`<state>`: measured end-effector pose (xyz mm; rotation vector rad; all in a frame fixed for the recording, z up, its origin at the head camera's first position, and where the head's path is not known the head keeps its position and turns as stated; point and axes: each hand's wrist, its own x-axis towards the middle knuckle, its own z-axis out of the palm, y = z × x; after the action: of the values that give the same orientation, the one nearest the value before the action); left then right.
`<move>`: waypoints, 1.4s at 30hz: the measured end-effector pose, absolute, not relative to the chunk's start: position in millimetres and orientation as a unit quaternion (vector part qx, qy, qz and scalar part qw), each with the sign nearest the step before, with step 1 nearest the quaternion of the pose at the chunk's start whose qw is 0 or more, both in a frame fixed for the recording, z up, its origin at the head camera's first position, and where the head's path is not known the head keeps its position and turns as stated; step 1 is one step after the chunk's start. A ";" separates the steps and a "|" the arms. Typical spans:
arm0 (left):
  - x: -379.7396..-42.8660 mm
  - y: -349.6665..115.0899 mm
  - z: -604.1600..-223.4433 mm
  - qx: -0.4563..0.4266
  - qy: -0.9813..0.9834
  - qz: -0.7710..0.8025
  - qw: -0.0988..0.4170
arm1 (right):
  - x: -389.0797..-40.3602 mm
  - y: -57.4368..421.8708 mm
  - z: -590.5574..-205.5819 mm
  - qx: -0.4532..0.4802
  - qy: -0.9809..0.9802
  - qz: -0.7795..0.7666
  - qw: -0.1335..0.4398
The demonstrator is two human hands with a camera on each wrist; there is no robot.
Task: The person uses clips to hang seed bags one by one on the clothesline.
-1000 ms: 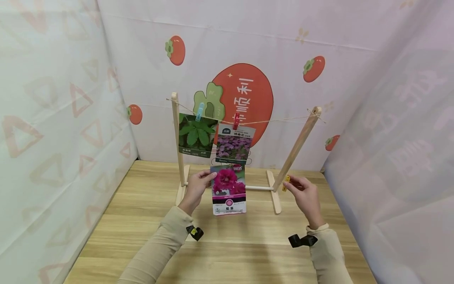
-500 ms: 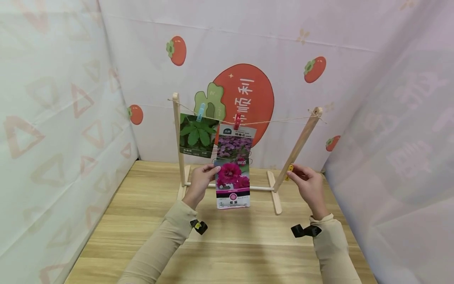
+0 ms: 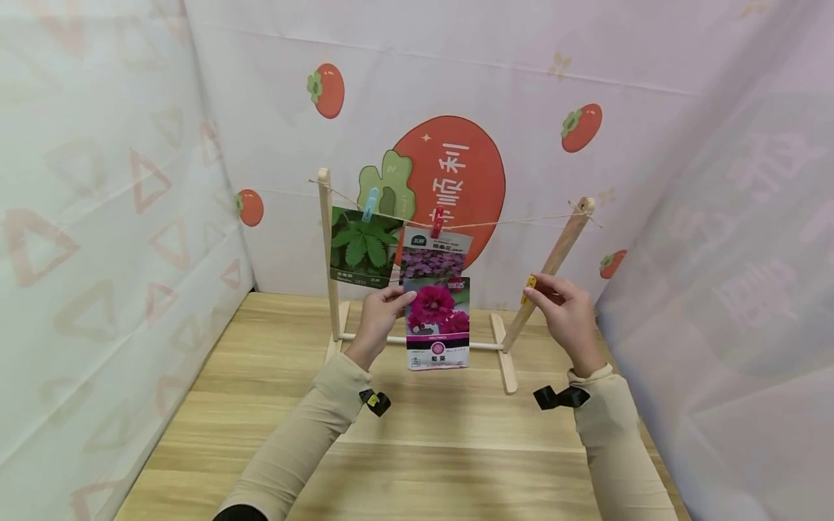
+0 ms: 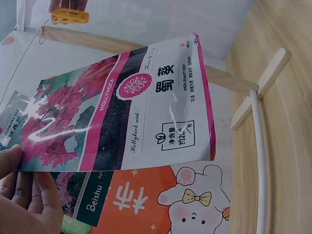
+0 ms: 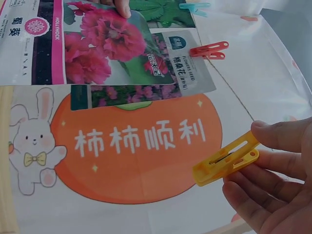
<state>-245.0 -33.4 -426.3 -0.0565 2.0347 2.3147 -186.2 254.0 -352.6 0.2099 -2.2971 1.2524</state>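
Note:
My left hand point(image 3: 381, 322) pinches the left edge of a hollyhock seed packet point(image 3: 438, 325) between thumb and fingers. The packet is upright and overlaps the lower part of a purple-flower seed packet point(image 5: 180, 58) in the head view. A yellow clothespin point(image 5: 229, 161) is pinched at its handle end by my right hand point(image 3: 563, 311), in front of the right post. The purple-flower packet hangs from the twine point(image 3: 502, 223) by a red clothespin point(image 3: 438, 221). Left of it, a green-leaf seed packet point(image 3: 365, 246) hangs from a light blue clothespin point(image 3: 371, 205).
The twine runs between a left wooden post point(image 3: 326, 246) and a leaning right wooden post point(image 3: 554, 257). A white rod point(image 3: 485, 346) joins their feet on the wooden table point(image 3: 456, 449). Printed cloth walls point(image 3: 274, 108) stand around the back and sides.
My left hand has lifted the hollyhock packet and moved it rightward, so it now overlaps the purple-flower packet. My right hand has risen with the yellow clothespin.

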 end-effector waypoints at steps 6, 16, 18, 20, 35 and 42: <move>-249.4 -26.7 -417.0 -0.003 0.658 0.752 0.034 | -191.8 253.1 -341.6 0.096 -0.848 0.450 0.265; -259.7 -17.8 -398.1 0.018 0.668 0.743 0.029 | -204.2 252.8 -325.1 0.138 -0.845 0.422 0.297; -262.6 -15.5 -394.4 0.017 0.671 0.741 0.028 | -206.7 252.8 -321.1 0.145 -0.842 0.424 0.301; -265.2 -12.0 -391.2 0.016 0.673 0.739 0.031 | -209.3 253.4 -317.2 0.151 -0.838 0.426 0.306; -271.9 28.2 -377.8 0.030 0.655 0.755 0.019 | -226.8 246.6 -290.8 0.152 -0.817 0.436 0.347; -273.5 46.7 -376.0 0.018 0.637 0.771 0.022 | -238.8 239.6 -279.6 0.165 -0.798 0.439 0.378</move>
<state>-273.5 46.7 -376.0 0.0546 1.9735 2.3878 -238.8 239.6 -279.6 0.4211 -2.0401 1.1208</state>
